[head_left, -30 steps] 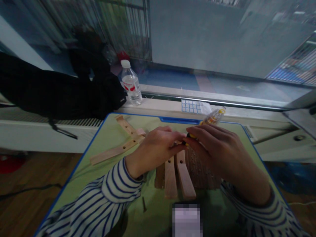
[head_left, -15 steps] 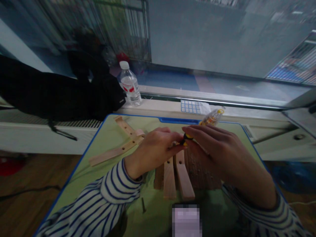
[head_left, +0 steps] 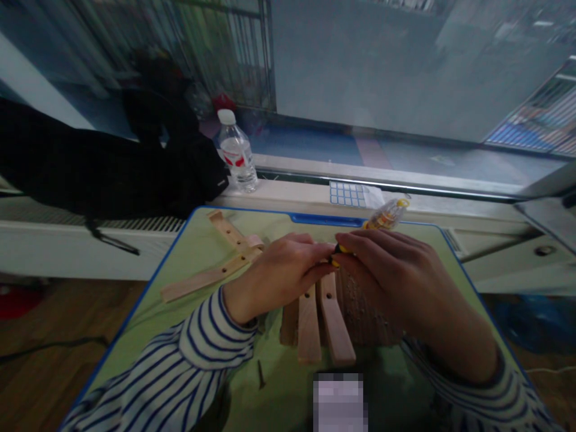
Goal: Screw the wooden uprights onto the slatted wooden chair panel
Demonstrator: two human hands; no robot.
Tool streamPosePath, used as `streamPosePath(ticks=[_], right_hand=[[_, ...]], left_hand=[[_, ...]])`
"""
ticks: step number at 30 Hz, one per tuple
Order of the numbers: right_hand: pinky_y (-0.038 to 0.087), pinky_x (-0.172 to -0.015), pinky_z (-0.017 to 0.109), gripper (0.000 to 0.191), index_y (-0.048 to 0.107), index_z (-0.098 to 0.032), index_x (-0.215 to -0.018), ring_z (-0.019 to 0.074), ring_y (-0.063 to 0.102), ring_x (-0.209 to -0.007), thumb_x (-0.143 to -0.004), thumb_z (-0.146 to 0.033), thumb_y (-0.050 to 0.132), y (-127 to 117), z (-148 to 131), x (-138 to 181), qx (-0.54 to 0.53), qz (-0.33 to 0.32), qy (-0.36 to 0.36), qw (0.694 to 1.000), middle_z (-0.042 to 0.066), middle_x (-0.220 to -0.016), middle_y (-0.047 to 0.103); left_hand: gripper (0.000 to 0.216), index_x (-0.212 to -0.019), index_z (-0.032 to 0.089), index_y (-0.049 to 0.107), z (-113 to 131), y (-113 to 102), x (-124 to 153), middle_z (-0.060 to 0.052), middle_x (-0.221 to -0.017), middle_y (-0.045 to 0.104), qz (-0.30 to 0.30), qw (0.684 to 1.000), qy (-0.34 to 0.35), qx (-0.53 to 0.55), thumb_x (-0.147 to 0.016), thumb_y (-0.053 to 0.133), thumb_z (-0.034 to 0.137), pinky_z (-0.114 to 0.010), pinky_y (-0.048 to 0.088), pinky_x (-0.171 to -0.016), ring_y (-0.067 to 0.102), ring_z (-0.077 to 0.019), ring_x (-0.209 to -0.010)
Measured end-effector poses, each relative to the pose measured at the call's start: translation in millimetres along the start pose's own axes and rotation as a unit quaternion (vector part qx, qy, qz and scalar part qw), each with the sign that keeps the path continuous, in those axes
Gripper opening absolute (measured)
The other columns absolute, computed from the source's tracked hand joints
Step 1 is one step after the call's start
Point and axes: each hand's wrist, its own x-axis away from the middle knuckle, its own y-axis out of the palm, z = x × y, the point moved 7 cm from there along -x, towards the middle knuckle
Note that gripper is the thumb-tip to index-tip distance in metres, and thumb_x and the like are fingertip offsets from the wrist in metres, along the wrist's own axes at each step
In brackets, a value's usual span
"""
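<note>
My right hand (head_left: pixel 396 282) is closed around a screwdriver (head_left: pixel 382 219) with a clear yellow handle that sticks out past my fingers toward the window. My left hand (head_left: pixel 281 273) pinches at the tool's black and yellow tip, fingertips pressed together; what lies between them is hidden. Both hands hover over a wooden assembly (head_left: pixel 321 321) of slats with holes, standing on the green table (head_left: pixel 189 252). A dark screw (head_left: pixel 261 373) lies loose by my left sleeve.
Two joined wooden strips (head_left: pixel 220 258) with holes lie at the table's far left. On the sill behind stand a water bottle (head_left: pixel 236 153), a black bag (head_left: pixel 103 162) and a blue grid card (head_left: pixel 348 193). The table edge is blue-rimmed.
Both hands stay together over the wooden assembly; my right-hand fingers shift slightly around the screwdriver. The view wobbles a little.
</note>
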Motion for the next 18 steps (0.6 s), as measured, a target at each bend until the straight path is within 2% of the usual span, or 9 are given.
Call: streamPosePath(ticks=[5, 12, 18], right_hand=[[0.052, -0.069, 0.036, 0.022, 0.064, -0.013, -0.100, 0.0221, 0.066, -0.080, -0.094, -0.026, 0.047, -1.7, -4.0, 0.6, 0.036, 0.016, 0.001, 0.999, 0.009, -0.093, 0.070], [0.051, -0.070, 0.036, 0.020, 0.063, -0.014, -0.100, 0.0221, 0.065, -0.081, -0.093, -0.025, 0.048, -0.6, -4.1, 0.1, 0.023, 0.006, 0.003, 1.000, 0.008, -0.092, 0.069], [0.052, -0.072, 0.036, 0.022, 0.063, -0.014, -0.103, 0.0217, 0.065, -0.083, -0.094, -0.027, 0.047, 1.4, -1.5, -4.4, -0.002, -0.003, 0.008, 1.000, 0.008, -0.094, 0.069]], left_hand=[[0.021, -0.093, 0.017, 0.061, -0.5, 0.8, 0.1, -0.002, -0.082, 0.061, -0.003, 1.000, 0.009, 0.022, -0.095, 0.045, 0.029, -0.024, 0.044, -0.067, 0.058, -0.0134, -0.075], [0.014, -0.092, 0.017, 0.063, 0.8, -3.8, -0.1, -0.001, -0.077, 0.059, 0.030, 0.999, -0.020, 0.008, -0.087, 0.059, 0.029, -0.024, 0.043, -0.065, 0.056, -0.0146, -0.074], [0.017, -0.086, 0.017, 0.064, -5.3, -5.0, 0.4, 0.000, -0.073, 0.057, 0.049, 0.998, -0.040, 0.013, -0.088, 0.057, 0.033, -0.023, 0.043, -0.063, 0.056, -0.0131, -0.072]])
